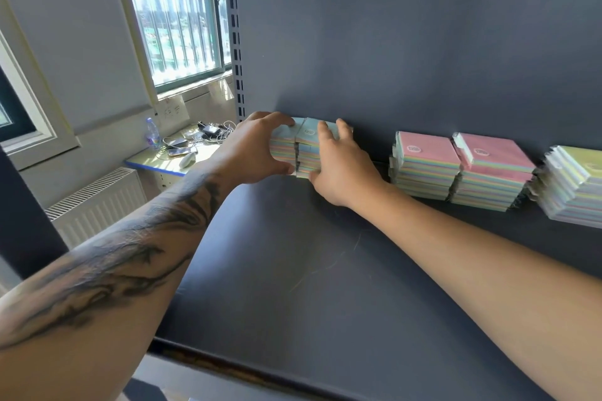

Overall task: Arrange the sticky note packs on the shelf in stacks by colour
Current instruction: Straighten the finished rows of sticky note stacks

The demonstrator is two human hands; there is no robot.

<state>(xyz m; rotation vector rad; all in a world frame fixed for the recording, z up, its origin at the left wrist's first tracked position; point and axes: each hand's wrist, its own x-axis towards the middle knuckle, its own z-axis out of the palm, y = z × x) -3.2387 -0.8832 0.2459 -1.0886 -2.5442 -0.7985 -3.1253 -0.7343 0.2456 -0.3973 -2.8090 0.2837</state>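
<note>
Left hand (257,148) grip clasps blue stacks (301,148) | right hand (338,166) grip clasps their right side

Sticky-note stacks (426,169) — blue, pink, green

Shelf (293,270): matt dark metal, faint scuffs. Sticky note packs (426,153): paper, glossy clear wrap. Radiator (97,202): white ribbed metal.

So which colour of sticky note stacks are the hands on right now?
The blue-topped stacks at the shelf's far left; both hands hold them. The pink-topped stacks and yellow-green stack sit untouched.
</note>
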